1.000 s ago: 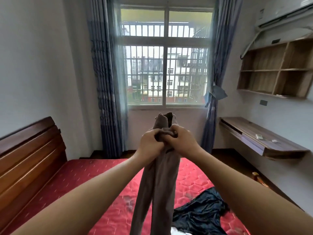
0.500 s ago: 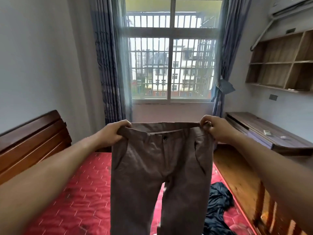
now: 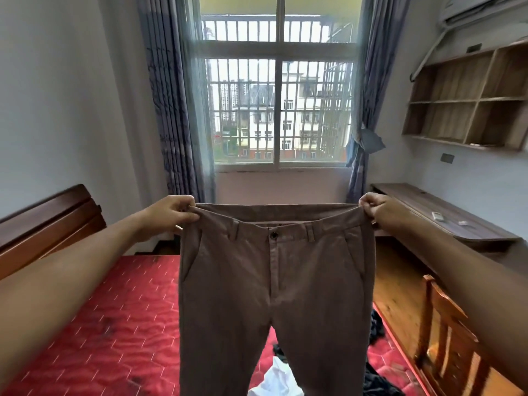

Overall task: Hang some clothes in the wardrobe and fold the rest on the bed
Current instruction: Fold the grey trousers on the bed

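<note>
Small bedroom. The bed [image 3: 114, 324] has a bare red quilted mattress and fills the near left, with its dark wooden headboard [image 3: 48, 224] against the left wall. The far wall is a barred window [image 3: 280, 110] with blue-grey curtains [image 3: 171, 110] on both sides. On the right there's a wall-mounted desk [image 3: 445, 218] with a couple of small bits on it I can't make out, open wooden shelves [image 3: 468, 104] above, and a wooden chair [image 3: 451, 338] near right.

The brown trousers [image 3: 274, 295] are held up mid-frame over the bed, front to the camera and buttoned. The left hand [image 3: 168, 215] and right hand [image 3: 380, 210] each have their fingers curled tight on one end of the waistband, pulling it flat. The legs run off the bottom edge. Behind them a white garment [image 3: 274, 381] and a dark garment [image 3: 377, 327] lie on the mattress, mostly hidden.
</note>
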Demonstrator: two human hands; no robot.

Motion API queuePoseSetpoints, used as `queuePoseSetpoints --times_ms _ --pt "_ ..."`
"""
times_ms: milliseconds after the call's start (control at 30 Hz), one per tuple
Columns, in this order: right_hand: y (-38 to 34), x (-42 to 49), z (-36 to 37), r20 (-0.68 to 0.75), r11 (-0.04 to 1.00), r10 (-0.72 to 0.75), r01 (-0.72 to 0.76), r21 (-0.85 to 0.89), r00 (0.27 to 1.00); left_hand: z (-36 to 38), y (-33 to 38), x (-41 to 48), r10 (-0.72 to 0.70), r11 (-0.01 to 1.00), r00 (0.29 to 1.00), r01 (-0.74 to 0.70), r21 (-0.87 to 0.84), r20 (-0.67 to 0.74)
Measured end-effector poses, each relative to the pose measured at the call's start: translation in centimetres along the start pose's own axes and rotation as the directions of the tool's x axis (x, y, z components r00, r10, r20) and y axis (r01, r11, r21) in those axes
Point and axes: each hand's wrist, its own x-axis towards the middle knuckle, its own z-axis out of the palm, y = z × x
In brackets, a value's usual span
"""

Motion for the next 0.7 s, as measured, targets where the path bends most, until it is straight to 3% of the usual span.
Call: queuePoseSetpoints --times_ms 67,133,267,400,567,700 --pt "0.4 -0.3 -0.5 -0.077 1.000 -0.026 0.025 -0.014 0.997 0.1 0.0 0.0 -0.018 0.995 0.999 0.014 -0.100 -0.042" --pt "0.1 -0.8 -0.9 -0.096 0.986 -0.099 0.084 -0.147 0.990 0.4 0.0 0.0 0.000 0.998 0.998 -0.004 -0.061 -0.064" --pt "-0.7 -2.0 -0.2 0.055 0.924 -0.112 0.125 -0.362 0.992 1.5 0.1 -0.1 0.075 0.979 0.995 -0.062 0.194 -0.062" --pt "-0.7 -2.9 1.6 0.182 0.913 -0.044 0.114 -0.392 0.982 2.0 -0.3 -0.5 0.057 0.971 0.997 -0.042 0.234 -0.059" --pt "-0.3 -3.5 2.9 0.186 0.917 -0.024 0.096 -0.388 0.982 1.3 -1.8 -0.7 -0.016 0.958 1.000 0.022 0.286 -0.023" --pt "0.9 -5.0 5.1 0.254 0.797 -0.098 0.229 -0.559 0.962 1.5 -3.1 -1.1 -0.042 0.950 0.997 0.021 0.312 0.061"
